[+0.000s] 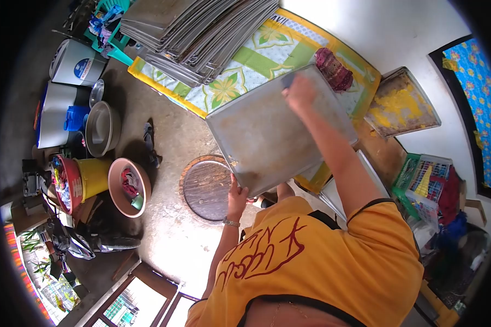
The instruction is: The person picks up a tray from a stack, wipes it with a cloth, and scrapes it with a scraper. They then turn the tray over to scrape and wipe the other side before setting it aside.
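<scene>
A large metal baking tray (278, 131) lies tilted, its far part over the table and its near corner toward my body. My left hand (236, 197) is closed on the tray's near left edge, thumb on the rim. Near the tray's far edge, my right hand (300, 94), smeared by motion, is closed on a small dark flat piece (287, 80) pressed to the tray's surface. I cannot make out its exact kind. Beside the tray's far right corner sits a dark red knitted bundle (334, 70).
A tall stack of metal trays (202, 32) stands on the table with a patterned cloth (245, 71). A yellow-stained tray (402, 103) leans by the wall. A round wooden stool (204, 188) stands on the floor. Basins, including a pink basin (114, 188), are left; plastic baskets (425, 185) right.
</scene>
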Demonstrator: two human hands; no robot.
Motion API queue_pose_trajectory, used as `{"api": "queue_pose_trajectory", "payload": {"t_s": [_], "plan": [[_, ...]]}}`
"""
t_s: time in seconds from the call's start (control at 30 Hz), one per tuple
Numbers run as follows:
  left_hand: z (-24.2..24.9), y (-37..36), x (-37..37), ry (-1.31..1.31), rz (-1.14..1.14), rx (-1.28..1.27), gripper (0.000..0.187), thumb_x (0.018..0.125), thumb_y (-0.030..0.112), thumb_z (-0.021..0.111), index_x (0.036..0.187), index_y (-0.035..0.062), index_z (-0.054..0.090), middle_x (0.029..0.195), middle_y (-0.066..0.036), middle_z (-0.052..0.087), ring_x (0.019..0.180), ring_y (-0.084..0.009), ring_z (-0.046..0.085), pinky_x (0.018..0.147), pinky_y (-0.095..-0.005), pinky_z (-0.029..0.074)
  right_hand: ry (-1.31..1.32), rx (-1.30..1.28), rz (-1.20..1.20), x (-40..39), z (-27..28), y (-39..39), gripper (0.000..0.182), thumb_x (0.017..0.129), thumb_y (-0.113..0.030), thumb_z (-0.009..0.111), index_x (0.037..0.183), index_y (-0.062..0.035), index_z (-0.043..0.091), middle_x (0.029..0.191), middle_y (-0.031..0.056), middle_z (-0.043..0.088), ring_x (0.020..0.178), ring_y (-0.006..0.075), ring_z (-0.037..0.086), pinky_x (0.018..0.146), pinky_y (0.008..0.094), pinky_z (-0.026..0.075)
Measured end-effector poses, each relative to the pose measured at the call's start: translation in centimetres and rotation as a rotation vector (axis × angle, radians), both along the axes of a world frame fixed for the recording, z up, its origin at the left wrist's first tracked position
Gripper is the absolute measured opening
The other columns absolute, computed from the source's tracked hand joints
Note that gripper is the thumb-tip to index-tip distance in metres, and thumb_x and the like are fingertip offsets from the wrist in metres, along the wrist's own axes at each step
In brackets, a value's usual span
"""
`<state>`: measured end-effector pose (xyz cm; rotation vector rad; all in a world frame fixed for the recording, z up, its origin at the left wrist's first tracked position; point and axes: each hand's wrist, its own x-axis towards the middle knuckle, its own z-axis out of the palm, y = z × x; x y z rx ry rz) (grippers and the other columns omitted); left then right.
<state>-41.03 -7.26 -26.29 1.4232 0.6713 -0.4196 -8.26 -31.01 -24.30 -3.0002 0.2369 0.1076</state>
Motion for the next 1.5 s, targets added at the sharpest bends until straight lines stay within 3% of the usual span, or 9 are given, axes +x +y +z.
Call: {"api": "queue_pose_trajectory", "payload": {"t_s": [0.1, 0.27, 0.37, 0.5, 0.67, 0.87, 1.03, 1.3, 1.5], "plan": [[-0.8, 0.1, -0.5, -0.053, -0.010, 0.014, 0.082, 0.090, -0.004, 0.050, 0.155, 0.0136, 0.003, 0.074, -0.005, 0.058, 0.055, -0.0108, 0.058, 0.048, -0.0266, 0.056, -0.362, 0.059, 0.303, -3.5, -3.2, 0.7, 0.057, 0.075, -0.035, 0.076, 0.115, -0.0020, 0.054, 0.113, 0.0209, 0.059, 0.103, 0.0342, 0.062, 0.083, 0.0468, 0.052], [-1.1, 0.4, -0.5, -0.058, -0.022, 0.028, 0.081, 0.089, -0.004, 0.050, 0.154, 0.0108, 0.004, 0.073, -0.004, 0.056, 0.054, -0.0096, 0.056, 0.047, -0.0259, 0.054, -0.170, 0.148, -0.327, 0.9, 1.3, -3.6, 0.067, 0.076, -0.039, 0.074, 0.127, -0.0044, 0.050, 0.112, 0.0152, 0.059, 0.106, 0.0337, 0.058, 0.093, 0.0477, 0.046], [-1.5, 0.1, -0.6, -0.054, -0.035, 0.041, 0.081, 0.089, -0.004, 0.050, 0.154, 0.0102, 0.005, 0.072, -0.004, 0.056, 0.054, -0.0100, 0.057, 0.047, -0.0263, 0.054, -0.425, 0.091, 0.113, -4.5, -8.3, 7.7, 0.072, 0.070, -0.038, 0.077, 0.129, -0.0050, 0.050, 0.107, 0.0148, 0.059, 0.103, 0.0312, 0.058, 0.093, 0.0493, 0.045], [-1.7, 0.1, -0.6, -0.047, -0.008, 0.032, 0.080, 0.089, -0.003, 0.051, 0.154, 0.0093, 0.005, 0.073, -0.005, 0.056, 0.055, -0.0106, 0.057, 0.046, -0.0267, 0.054, -0.192, 0.227, 0.387, -10.5, -3.1, 13.8, 0.072, 0.072, -0.033, 0.074, 0.132, -0.0028, 0.048, 0.110, 0.0159, 0.060, 0.107, 0.0318, 0.056, 0.090, 0.0502, 0.044], [-1.6, 0.2, -0.9, -0.045, -0.038, 0.058, 0.080, 0.089, -0.001, 0.051, 0.154, 0.0084, 0.005, 0.074, -0.006, 0.058, 0.055, -0.0100, 0.056, 0.047, -0.0269, 0.054, 0.027, 0.804, -0.339, 0.7, -5.9, 3.0, 0.059, 0.076, -0.033, 0.073, 0.123, -0.0020, 0.053, 0.106, 0.0099, 0.063, 0.105, 0.0245, 0.056, 0.087, 0.0468, 0.044], [-4.9, 0.7, -1.4, -0.122, -0.098, 0.131, 0.079, 0.089, 0.000, 0.051, 0.154, 0.0080, 0.005, 0.073, -0.008, 0.059, 0.055, -0.0105, 0.056, 0.046, -0.0292, 0.055, -0.056, 0.246, 0.446, -12.7, -3.5, 20.2, 0.095, 0.072, -0.039, 0.077, 0.148, -0.0051, 0.030, 0.114, 0.0154, 0.056, 0.123, 0.0302, 0.043, 0.097, 0.0493, 0.038], [-1.8, 0.5, -0.7, -0.059, -0.051, 0.056, 0.078, 0.090, 0.000, 0.050, 0.154, 0.0095, 0.006, 0.074, -0.009, 0.060, 0.056, -0.0136, 0.061, 0.045, -0.0295, 0.056, -0.157, 0.410, -0.109, -4.5, -3.6, 10.1, 0.076, 0.078, -0.025, 0.070, 0.143, -0.0054, 0.037, 0.112, 0.0151, 0.057, 0.109, 0.0288, 0.053, 0.093, 0.0403, 0.044], [-2.4, 0.5, -1.0, -0.046, -0.012, -0.052, 0.078, 0.092, -0.001, 0.050, 0.154, 0.0123, 0.005, 0.081, -0.011, 0.061, 0.056, -0.0156, 0.063, 0.047, -0.0282, 0.057, -0.087, 0.384, 0.333, -15.4, -0.9, 18.9, 0.078, 0.075, -0.032, 0.077, 0.138, -0.0072, 0.040, 0.114, 0.0179, 0.054, 0.108, 0.0357, 0.054, 0.087, 0.0484, 0.047], [-2.0, -0.1, -3.0, 0.030, 0.011, -0.163, 0.020, 0.095, 0.003, 0.049, 0.112, -0.0039, 0.057, 0.077, -0.008, 0.063, 0.061, -0.0142, 0.067, 0.052, -0.0269, 0.058, -0.204, 0.374, 0.003, -13.0, -3.5, 4.1, 0.074, 0.075, -0.026, 0.075, 0.137, -0.0024, 0.042, 0.116, 0.0197, 0.057, 0.107, 0.0366, 0.055, 0.087, 0.0478, 0.047]]}}
